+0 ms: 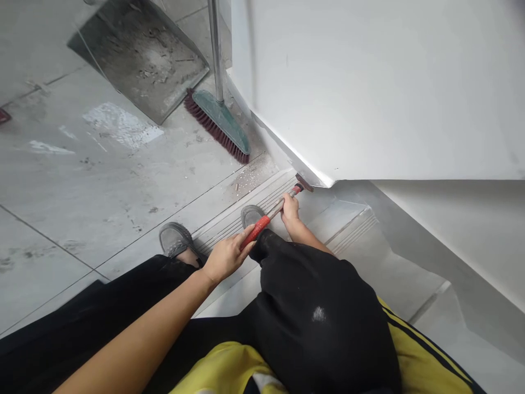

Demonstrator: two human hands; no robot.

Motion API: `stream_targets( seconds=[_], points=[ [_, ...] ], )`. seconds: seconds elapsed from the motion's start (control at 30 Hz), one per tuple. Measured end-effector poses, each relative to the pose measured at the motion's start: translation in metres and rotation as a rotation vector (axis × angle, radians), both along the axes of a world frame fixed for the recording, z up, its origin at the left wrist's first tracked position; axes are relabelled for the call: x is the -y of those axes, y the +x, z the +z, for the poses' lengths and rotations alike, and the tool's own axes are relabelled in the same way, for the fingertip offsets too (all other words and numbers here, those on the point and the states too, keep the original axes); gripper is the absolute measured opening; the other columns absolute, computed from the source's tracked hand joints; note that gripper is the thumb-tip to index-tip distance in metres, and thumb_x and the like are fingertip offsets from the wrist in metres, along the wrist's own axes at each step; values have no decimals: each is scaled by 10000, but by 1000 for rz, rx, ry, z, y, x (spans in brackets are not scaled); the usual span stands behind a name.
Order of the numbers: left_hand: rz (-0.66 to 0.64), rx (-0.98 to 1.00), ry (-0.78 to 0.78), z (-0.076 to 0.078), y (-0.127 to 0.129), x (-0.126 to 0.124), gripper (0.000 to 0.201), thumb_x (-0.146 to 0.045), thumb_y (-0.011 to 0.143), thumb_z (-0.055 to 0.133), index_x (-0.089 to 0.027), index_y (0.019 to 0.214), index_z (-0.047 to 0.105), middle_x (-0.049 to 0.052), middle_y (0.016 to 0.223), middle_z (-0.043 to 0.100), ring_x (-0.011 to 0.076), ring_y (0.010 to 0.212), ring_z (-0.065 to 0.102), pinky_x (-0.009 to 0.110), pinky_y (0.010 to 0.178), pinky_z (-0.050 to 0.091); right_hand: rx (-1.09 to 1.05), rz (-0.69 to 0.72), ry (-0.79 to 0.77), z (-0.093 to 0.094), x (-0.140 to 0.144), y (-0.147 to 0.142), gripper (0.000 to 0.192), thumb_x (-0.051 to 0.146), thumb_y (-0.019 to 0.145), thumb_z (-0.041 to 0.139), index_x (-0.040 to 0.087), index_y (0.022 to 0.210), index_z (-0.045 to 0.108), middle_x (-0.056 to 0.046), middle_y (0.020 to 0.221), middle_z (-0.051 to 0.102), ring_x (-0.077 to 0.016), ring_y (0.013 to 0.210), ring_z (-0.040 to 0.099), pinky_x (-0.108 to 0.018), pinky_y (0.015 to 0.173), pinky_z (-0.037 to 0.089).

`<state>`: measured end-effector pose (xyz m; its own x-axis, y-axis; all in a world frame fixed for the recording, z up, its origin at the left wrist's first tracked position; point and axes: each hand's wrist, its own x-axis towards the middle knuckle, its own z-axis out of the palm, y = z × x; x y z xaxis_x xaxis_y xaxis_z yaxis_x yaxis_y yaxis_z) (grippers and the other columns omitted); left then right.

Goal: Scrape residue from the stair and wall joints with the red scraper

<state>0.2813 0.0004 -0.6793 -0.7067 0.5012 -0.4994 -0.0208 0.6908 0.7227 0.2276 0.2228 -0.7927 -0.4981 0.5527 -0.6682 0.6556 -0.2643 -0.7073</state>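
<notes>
Both of my hands hold a long scraper (pixel 274 212) with a red grip and a metal shaft. My left hand (pixel 225 256) is closed around the red grip at the near end. My right hand (pixel 290 208) grasps the shaft close to the head. The dark blade (pixel 304 183) rests at the foot of the white wall (pixel 369 87), where the wall meets the grooved edge of a tiled step (pixel 262 200). My knees in black trousers fill the foreground, and my grey shoes sit on the step.
A broom (pixel 217 117) with a green head and dark red bristles leans by the wall corner. A dusty metal dustpan (pixel 143 54) lies on the grey tiled floor (pixel 82 180) beyond it. White debris is scattered near the step. Lower stair treads (pixel 361 230) descend to the right.
</notes>
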Motion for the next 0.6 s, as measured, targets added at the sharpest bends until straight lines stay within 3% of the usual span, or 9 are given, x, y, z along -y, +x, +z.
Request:
stream_targets(
  seconds=[0.1, 0.2, 0.33, 0.47, 0.6],
  points=[
    [4, 190, -138, -5, -8, -6, 550, -398, 901, 415, -139, 1384, 359, 147, 1102, 659, 281, 989, 631, 380, 815, 487, -27, -114, -114, -5, 3, -8, 143, 204, 687, 518, 207, 667, 376, 76, 476, 430, -81, 410, 456, -181, 402, 400],
    [11, 261, -159, -7, -13, -10, 494, -338, 866, 476, -125, 1312, 455, 141, 1107, 660, 262, 1008, 625, 337, 841, 472, -39, -211, -200, -4, 1, -20, 155, 183, 694, 517, 211, 687, 364, 90, 449, 419, -82, 372, 455, -185, 392, 422],
    [30, 197, -175, 1, -8, -11, 526, -406, 892, 430, -160, 1356, 408, 132, 1072, 673, 272, 978, 637, 350, 820, 471, -41, -224, -214, 5, -1, -34, 137, 193, 726, 534, 202, 714, 398, 98, 430, 410, -74, 341, 446, -168, 356, 404],
    [43, 113, -164, 14, -11, -16, 560, -462, 901, 404, -266, 1418, 312, 88, 982, 698, 257, 878, 667, 325, 716, 486, -20, -223, -191, 10, -4, -38, 140, 180, 739, 533, 196, 692, 402, 87, 418, 420, -77, 337, 453, -159, 319, 378],
    [-8, 69, -115, 24, -17, -23, 495, -419, 904, 422, -315, 1385, 376, 62, 908, 698, 233, 832, 666, 304, 699, 485, -16, -252, -140, 11, -10, -31, 150, 164, 740, 523, 202, 689, 387, 96, 412, 405, -73, 334, 440, -155, 312, 376]
  ],
)
